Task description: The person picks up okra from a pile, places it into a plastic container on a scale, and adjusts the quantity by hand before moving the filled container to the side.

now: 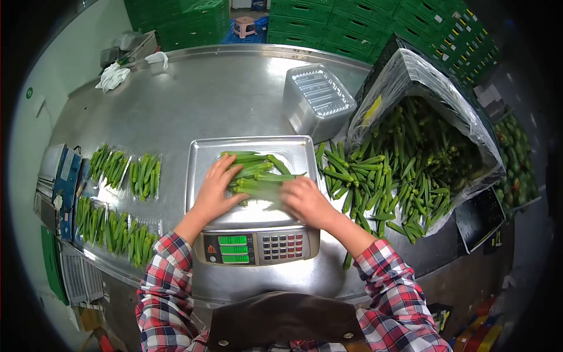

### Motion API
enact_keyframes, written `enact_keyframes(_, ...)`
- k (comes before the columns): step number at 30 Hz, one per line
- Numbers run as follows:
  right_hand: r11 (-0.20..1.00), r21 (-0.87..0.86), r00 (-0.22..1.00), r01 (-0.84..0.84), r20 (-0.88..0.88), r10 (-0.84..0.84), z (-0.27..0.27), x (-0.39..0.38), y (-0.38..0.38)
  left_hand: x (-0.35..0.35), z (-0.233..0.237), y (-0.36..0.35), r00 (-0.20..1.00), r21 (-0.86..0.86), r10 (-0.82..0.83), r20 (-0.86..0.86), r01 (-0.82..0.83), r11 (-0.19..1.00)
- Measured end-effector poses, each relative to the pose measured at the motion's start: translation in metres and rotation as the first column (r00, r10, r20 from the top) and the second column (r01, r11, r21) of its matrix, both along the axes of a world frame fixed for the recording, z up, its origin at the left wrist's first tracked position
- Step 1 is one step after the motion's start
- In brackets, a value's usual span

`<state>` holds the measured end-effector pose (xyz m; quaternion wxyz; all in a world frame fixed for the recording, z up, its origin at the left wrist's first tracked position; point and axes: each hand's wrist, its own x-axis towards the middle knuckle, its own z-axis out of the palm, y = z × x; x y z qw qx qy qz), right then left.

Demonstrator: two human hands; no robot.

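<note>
In the head view, the okra (255,171) lies in a clear tray (285,159) on the pan of a scale (202,154), between the person's hands, which are apart from each other. The left hand (214,190) is at the left end of the okra, thumb and fingers spread and touching it. The right hand (306,202) is at the other end, fingers bent and blurred; whether they are closed on a pod cannot be told. The scale's display (234,249) is lit green, beside its keypad (282,246). To the right, loose okra (372,182) spills onto the steel table (152,105) from a lined crate (431,76) on its side. A stack of trays (319,97) stands behind the scale; filled trays (144,176) sit in two rows to the left.
</note>
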<state>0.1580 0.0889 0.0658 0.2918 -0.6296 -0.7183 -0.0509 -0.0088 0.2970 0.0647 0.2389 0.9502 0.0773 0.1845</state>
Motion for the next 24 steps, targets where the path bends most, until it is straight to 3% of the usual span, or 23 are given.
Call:
enact_keyframes(3,0.992,0.054,0.993,0.113,0.005,-0.114,0.004,0.010,0.010,0.005,0.001,-0.002,0.995,0.088,-0.007,-0.097,0.016,0.996)
enact_keyframes(8,0.956,0.093,0.938,0.280,-0.241,-0.251,0.029,0.013,-0.008,-0.012,0.012,0.003,0.991,0.041,0.118,0.069,-0.121,0.992)
enact_keyframes(10,0.933,0.047,0.881,0.357,-0.349,-0.319,0.032,0.020,-0.039,-0.027,0.009,0.015,0.968,-0.022,0.198,0.155,-0.197,0.980)
enact_keyframes(12,0.912,-0.150,0.726,0.382,-0.561,-0.397,0.038,0.015,-0.075,-0.041,0.007,0.026,0.931,-0.127,0.304,0.203,-0.283,0.951)
enact_keyframes(14,0.832,-0.457,0.631,0.315,-0.554,-0.543,0.035,0.009,-0.114,-0.054,0.015,0.028,0.893,-0.245,0.378,0.243,-0.321,0.915)
enact_keyframes(16,0.707,-0.676,0.685,0.207,-0.416,-0.599,0.026,0.000,-0.143,-0.063,0.018,0.033,0.862,-0.321,0.433,0.264,-0.344,0.882)
enact_keyframes(19,0.705,-0.680,0.841,0.203,-0.248,-0.481,0.010,-0.010,-0.165,-0.069,0.018,0.038,0.858,-0.355,0.446,0.254,-0.346,0.868)
enact_keyframes(22,0.776,-0.517,0.760,0.360,-0.320,-0.566,0.006,-0.005,-0.154,-0.067,0.014,0.038,0.887,-0.333,0.412,0.209,-0.331,0.883)
enact_keyframes(24,0.810,-0.455,0.756,0.370,-0.360,-0.547,0.019,-0.002,-0.130,-0.060,0.012,0.037,0.904,-0.354,0.393,0.170,-0.317,0.880)
